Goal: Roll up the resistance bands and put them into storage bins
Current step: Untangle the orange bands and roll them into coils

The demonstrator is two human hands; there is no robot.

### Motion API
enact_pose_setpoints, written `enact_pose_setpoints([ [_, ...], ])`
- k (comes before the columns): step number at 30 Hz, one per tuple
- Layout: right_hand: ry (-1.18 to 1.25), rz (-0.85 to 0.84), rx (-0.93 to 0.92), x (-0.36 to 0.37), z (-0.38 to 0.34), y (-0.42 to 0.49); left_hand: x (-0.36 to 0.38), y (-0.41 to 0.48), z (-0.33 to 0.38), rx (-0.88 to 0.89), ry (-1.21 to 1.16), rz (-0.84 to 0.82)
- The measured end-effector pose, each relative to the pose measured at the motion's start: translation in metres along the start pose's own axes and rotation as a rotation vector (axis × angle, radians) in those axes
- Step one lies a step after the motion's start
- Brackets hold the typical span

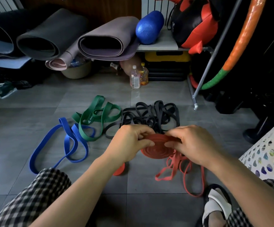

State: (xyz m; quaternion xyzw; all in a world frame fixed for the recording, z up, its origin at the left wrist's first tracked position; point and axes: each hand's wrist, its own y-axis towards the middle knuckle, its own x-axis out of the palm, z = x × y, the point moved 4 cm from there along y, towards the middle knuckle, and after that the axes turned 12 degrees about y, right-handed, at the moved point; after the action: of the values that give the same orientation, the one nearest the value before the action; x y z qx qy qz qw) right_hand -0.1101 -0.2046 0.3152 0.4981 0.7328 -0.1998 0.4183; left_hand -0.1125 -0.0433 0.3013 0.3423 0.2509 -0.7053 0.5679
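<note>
Where both hands pinch it, the red band (156, 149) is coiled — tail loose.

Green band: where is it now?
Head view, left of centre on the floor: the green band lies loose between the blue band and the black bands, overlapping the blue one.

Storage corner for exercise gear, seemingly in a home. Rolled exercise mats (51, 35) and a blue foam roller (149, 27) lie on a shelf (164, 41) beside a red-and-black boxing bag (195, 22). An orange-and-green hoop (240, 40) curves down at right. Loose resistance bands (92, 116) and drink bottles (135, 77) occupy the grey tiled floor (34, 99).
</note>
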Motion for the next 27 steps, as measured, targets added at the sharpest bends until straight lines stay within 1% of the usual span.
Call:
enact_pose_setpoints([
  [2,0.041,0.007,0.014,0.001,-0.001,0.001,-0.002,-0.001,0.0,-0.006,-0.012,0.081],
  [4,0.109,0.004,0.046,-0.001,-0.001,0.002,-0.003,-0.001,-0.001,-0.029,-0.054,0.112],
  [5,0.125,-0.009,0.055,-0.001,-0.001,0.002,-0.002,-0.001,-0.002,-0.035,-0.066,0.094],
  [7,0.106,-0.036,0.048,0.001,0.0,0.001,0.003,0.0,-0.004,-0.034,-0.064,0.005],
  [9,0.115,-0.029,0.048,0.001,0.001,-0.001,0.006,-0.001,-0.004,-0.039,-0.099,-0.05],
  [13,0.368,0.022,0.149,-0.002,0.007,0.0,-0.002,-0.001,-0.006,-0.094,-0.274,0.055],
  [16,0.489,-0.013,0.224,-0.002,0.014,0.001,-0.008,-0.002,-0.011,-0.178,-0.412,0.122],
  [18,0.621,-0.012,0.272,-0.002,0.017,0.001,-0.007,-0.002,-0.015,-0.243,-0.489,0.152],
  [22,0.919,0.087,0.381,0.004,0.023,0.001,-0.002,-0.004,-0.016,-0.341,-0.726,0.206],
  [25,1.124,0.196,0.408,0.016,0.022,0.001,0.002,-0.006,-0.014,-0.392,-0.956,0.238],
  [27,1.227,0.262,0.418,0.026,0.018,0.0,0.007,-0.007,-0.015,-0.421,-1.025,0.235],
])
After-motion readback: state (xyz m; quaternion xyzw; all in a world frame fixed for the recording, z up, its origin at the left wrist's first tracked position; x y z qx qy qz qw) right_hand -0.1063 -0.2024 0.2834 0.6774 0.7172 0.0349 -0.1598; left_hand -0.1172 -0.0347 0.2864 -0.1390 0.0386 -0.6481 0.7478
